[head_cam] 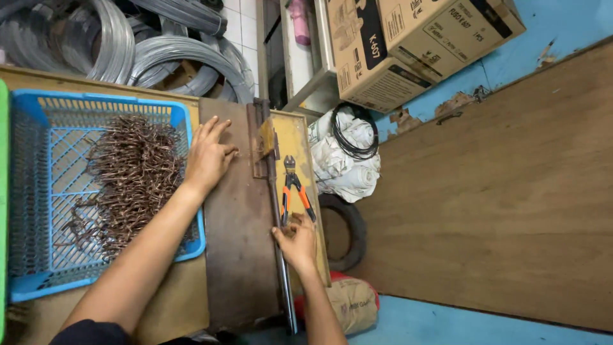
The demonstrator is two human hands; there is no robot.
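Resting flat on a worn brown metal plate (239,255), the left hand (207,155) is seen with its fingers spread and nothing gripped, its wrist lying over the near corner of a blue plastic basket (38,191). The basket is filled with a tangle of small brown bent wire pieces (134,172), set just beside the plate, apparently so that they stay within easy reach of that hand. The right hand (297,241) is placed at the plate's far edge, where a long steel lever bar (284,281) runs along the bench; the fingers are curled against the bar, though whether they are fully clamped on it cannot be told. A rusty hinged bracket (262,144) is fixed at the top of the bar, which suggests a hand-worked bending jig. Orange-handled cutters (292,188) are laid on the yellow board (300,137) just beyond the right hand, jaws pointing away, presumably kept close for trimming. Coils of grey wire (159,57) are stacked behind the bench. Cardboard boxes (408,45), a white bundled cloth (341,160) with black cable, a dark tyre (348,233) and a tan sack (351,303) are seen on the floor alongside.
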